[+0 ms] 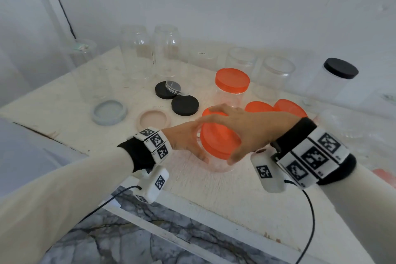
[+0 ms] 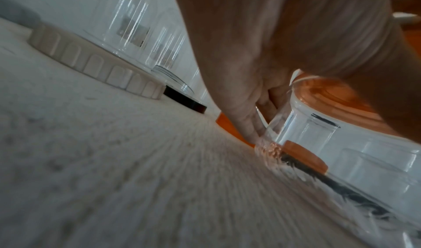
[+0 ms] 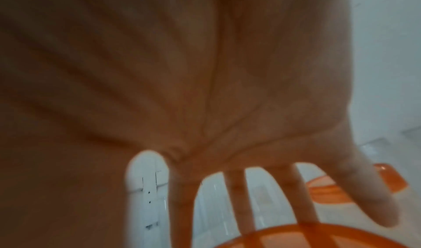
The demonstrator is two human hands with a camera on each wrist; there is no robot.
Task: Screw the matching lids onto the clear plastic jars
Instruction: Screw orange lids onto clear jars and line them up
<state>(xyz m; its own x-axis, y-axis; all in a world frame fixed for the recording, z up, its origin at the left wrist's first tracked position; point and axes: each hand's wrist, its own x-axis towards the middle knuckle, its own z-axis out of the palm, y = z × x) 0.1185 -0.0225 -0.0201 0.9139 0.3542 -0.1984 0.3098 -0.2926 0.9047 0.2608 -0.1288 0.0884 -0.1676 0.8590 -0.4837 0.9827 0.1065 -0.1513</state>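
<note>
Both hands grip: right hand [image 1: 246, 126] round orange lid [image 1: 218, 141], left hand [image 1: 186, 141] clear ribbed jar [image 1: 216, 163].

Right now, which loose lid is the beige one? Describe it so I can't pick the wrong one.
Start at the white table and find the two hands around the orange-lidded jar. Just beyond the left hand lies the beige lid, hollow side up. It sits between a grey-blue lid and a black lid.

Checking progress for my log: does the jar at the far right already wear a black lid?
Yes, in the head view a black lid sits on top of the clear jar at the far right.
</note>
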